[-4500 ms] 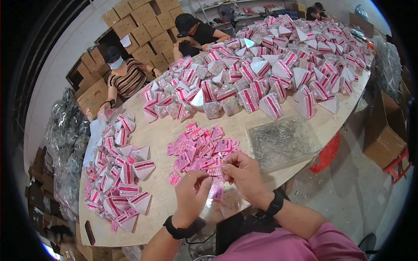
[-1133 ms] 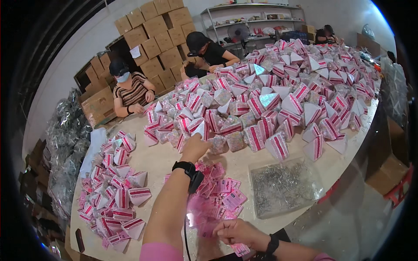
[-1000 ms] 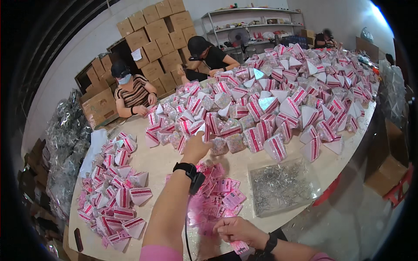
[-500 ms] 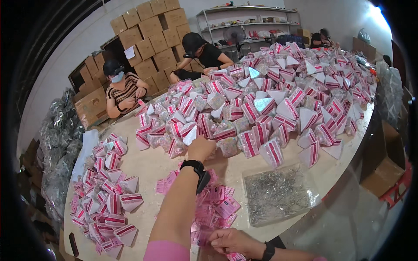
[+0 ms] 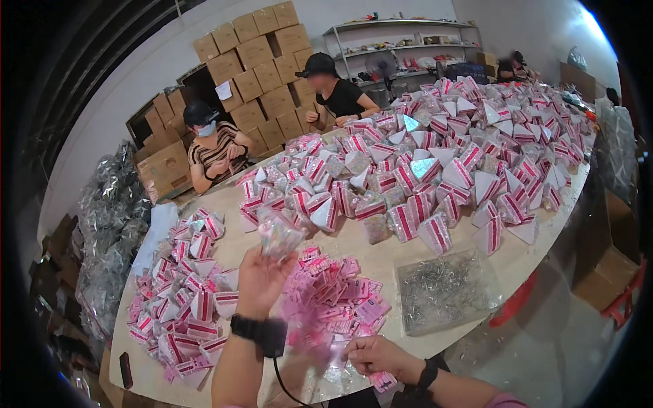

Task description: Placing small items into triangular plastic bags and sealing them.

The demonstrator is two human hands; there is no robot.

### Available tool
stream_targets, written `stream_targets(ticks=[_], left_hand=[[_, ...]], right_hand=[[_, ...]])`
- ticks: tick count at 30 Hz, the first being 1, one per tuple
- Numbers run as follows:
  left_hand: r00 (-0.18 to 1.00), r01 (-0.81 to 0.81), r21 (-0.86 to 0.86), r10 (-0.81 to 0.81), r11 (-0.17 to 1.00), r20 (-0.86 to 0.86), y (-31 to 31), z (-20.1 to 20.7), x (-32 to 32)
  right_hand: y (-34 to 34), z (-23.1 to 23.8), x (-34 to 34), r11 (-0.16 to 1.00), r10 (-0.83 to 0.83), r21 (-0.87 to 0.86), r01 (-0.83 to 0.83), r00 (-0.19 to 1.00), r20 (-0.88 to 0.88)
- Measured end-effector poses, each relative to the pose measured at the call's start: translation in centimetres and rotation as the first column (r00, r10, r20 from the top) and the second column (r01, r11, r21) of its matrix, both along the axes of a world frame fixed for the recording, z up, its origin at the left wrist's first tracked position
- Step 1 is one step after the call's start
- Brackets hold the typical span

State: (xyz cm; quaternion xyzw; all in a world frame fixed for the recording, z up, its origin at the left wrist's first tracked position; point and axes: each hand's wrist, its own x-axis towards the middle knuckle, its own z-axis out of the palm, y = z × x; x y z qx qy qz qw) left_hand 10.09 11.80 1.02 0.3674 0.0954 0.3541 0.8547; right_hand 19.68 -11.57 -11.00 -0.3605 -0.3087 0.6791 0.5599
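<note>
My left hand (image 5: 260,280) is raised over the near side of the table, closed round a cake-slice-shaped piece in clear wrapping (image 5: 280,234). Low in the middle, my right hand (image 5: 382,358) is closed, with pink card showing at its fingertips and below its palm; the fingers partly hide what they grip. Between the two hands lies a heap of pink printed cards (image 5: 333,292). A large pile of wrapped pink-and-white slices (image 5: 435,231) spreads beyond my left hand. To its left sits a smaller pile of similar slices (image 5: 180,306).
A clear tray of thin metal pieces (image 5: 442,292) stands right of the cards. A dark phone-like object (image 5: 126,370) lies near the table's left edge. Two people work across the table, another farther back. Cardboard boxes (image 5: 262,75) are stacked behind; clear bags (image 5: 112,224) heap at left.
My left hand has lifted a wrapped slice from the large pile and drawn it back toward me and left. The right hand stays low, near the cards. The view has shifted slightly.
</note>
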Motion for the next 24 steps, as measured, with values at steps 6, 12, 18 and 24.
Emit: stream_targets(ticks=[6, 12, 18, 24], left_hand=[[0.994, 0.024, -0.158, -0.007, 0.987, 0.108, -4.3, -4.1, -8.3], [0.951, -0.184, 0.346, 0.256, 0.920, -0.174, -11.7, -5.4, -8.9], [0.843, -0.410, 0.318, 0.488, 0.855, -0.227, -14.9, -7.8, -9.0], [0.824, -0.447, 0.399, 0.542, 0.801, -0.166, -16.2, -8.0, -9.2]], right_hand=[[0.3, -0.7, -0.6, 0.999, 0.005, 0.033, -0.007, 0.999, 0.051], [-0.2, 0.5, -1.6, 0.975, -0.223, 0.060, 0.216, 0.960, 0.168], [-1.4, 6.7, -4.4, 0.872, -0.471, 0.414, 0.260, 0.677, 0.566], [-1.4, 8.0, -6.2, 0.715, -0.689, 0.677, 0.175, 0.334, 0.643]])
